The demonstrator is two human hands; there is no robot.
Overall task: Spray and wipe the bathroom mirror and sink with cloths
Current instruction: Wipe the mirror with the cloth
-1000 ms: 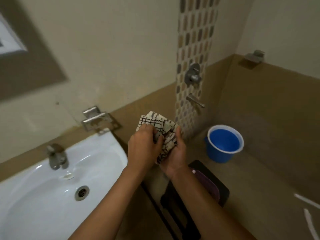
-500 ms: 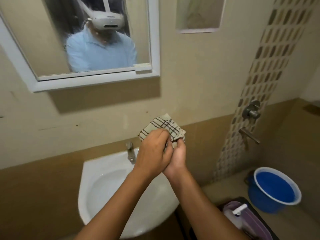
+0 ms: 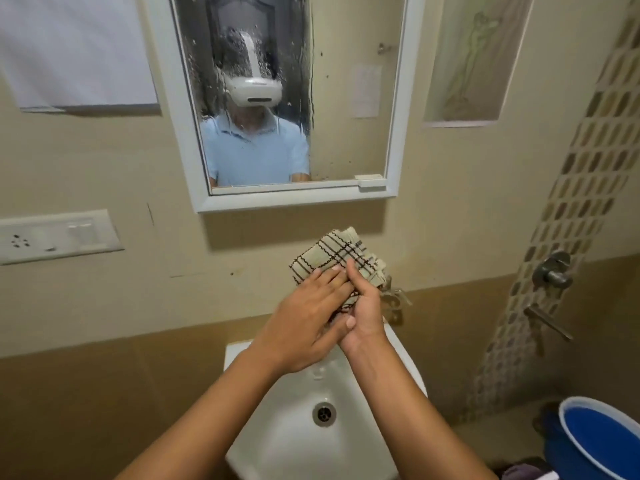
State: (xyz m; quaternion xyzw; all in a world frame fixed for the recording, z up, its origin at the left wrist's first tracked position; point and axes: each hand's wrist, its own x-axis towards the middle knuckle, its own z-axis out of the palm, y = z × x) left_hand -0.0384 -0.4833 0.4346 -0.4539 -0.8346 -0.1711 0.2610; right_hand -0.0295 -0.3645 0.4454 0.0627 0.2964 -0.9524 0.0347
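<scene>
Containers: 1 blue bucket (image 3: 602,441) with a white rim stands at 4 o'clock on the floor; whether it holds liquid cannot be told. The white sink (image 3: 294,441) at 6 o'clock shows a metal drain (image 3: 324,414) in its basin and nothing else inside.

Writing: none legible. The paper sheet (image 3: 79,50) at 10 o'clock and the switch plate (image 3: 55,235) at 9 o'clock carry no readable text.

Task items: the checked cloth (image 3: 337,256), cream with dark lines, is folded and held at centre, above the sink and below the mirror (image 3: 349,98). The mirror at 12 o'clock bears droplets and streaks on its left half.

Hands: the left hand (image 3: 304,327) lies over the cloth with fingers fairly straight, pressing it flat. The right hand (image 3: 363,306) grips the cloth from beneath, thumb on top. Both hands touch each other.

A wall niche (image 3: 474,60) sits at 1 o'clock; a metal wall valve (image 3: 552,271) at 3 o'clock.
</scene>
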